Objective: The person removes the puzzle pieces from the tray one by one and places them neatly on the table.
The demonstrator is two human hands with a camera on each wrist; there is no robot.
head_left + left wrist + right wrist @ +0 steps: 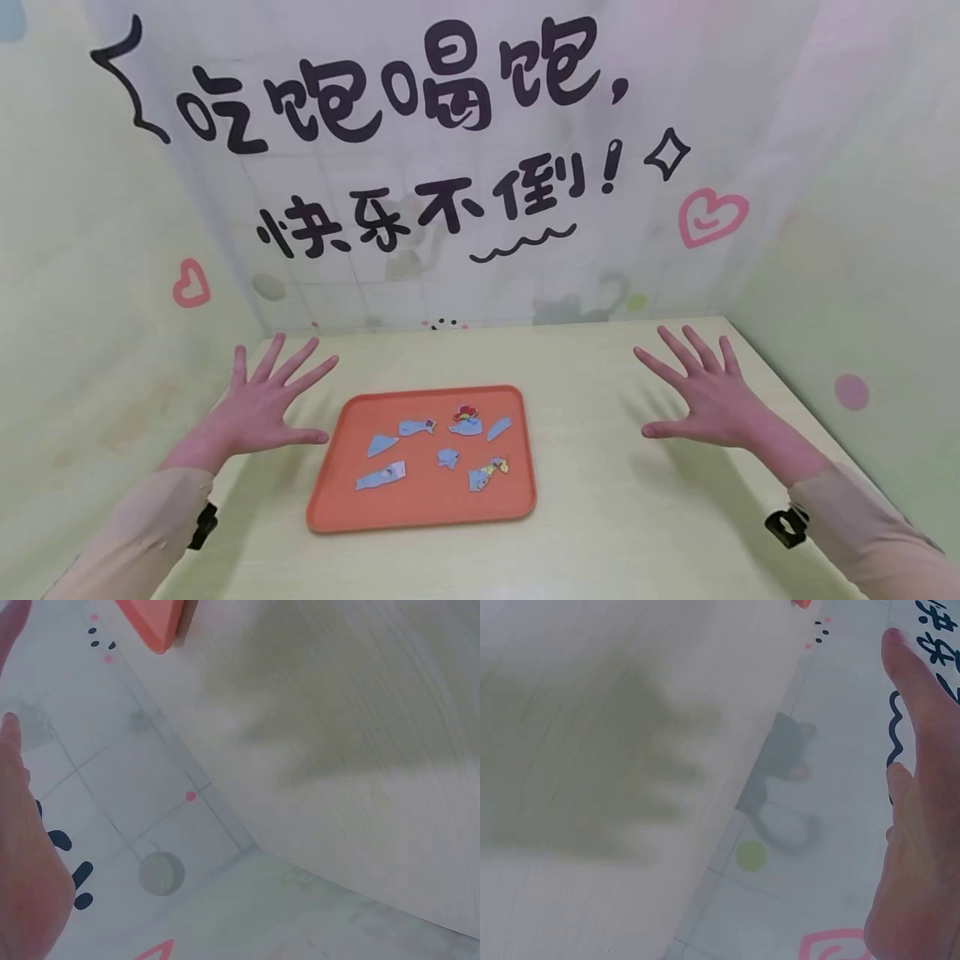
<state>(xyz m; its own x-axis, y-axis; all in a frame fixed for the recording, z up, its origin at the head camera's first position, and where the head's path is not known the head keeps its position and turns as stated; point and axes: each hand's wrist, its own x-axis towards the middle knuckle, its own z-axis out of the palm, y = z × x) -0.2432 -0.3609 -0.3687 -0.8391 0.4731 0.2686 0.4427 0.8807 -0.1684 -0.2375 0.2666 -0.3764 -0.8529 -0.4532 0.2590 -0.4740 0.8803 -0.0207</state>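
Both hands hover over the pale table with fingers spread wide, holding nothing. The left hand (pixel 262 408) is just left of an orange-red tray (pixel 337 508); its thumb is near the tray's edge. Well to the right of the tray is the right hand (pixel 708 404), with its shadow on the table below. Several torn or cut light-blue paper pieces lie scattered on the tray, among them a strip (pixel 380 476), a piece with a red flower-like print (pixel 467 423) and one with a yellow part (pixel 486 475). In the left wrist view a tray corner (pixel 159 637) shows at the top.
A pale wood-grain table (pixel 600 533) carries the tray left of centre. Behind it stands a white backdrop (pixel 450 292) with black lettering and pink hearts. Light side walls close in the table at left (pixel 75 333) and right (pixel 862 292). Each wrist wears a black band (pixel 787 527).
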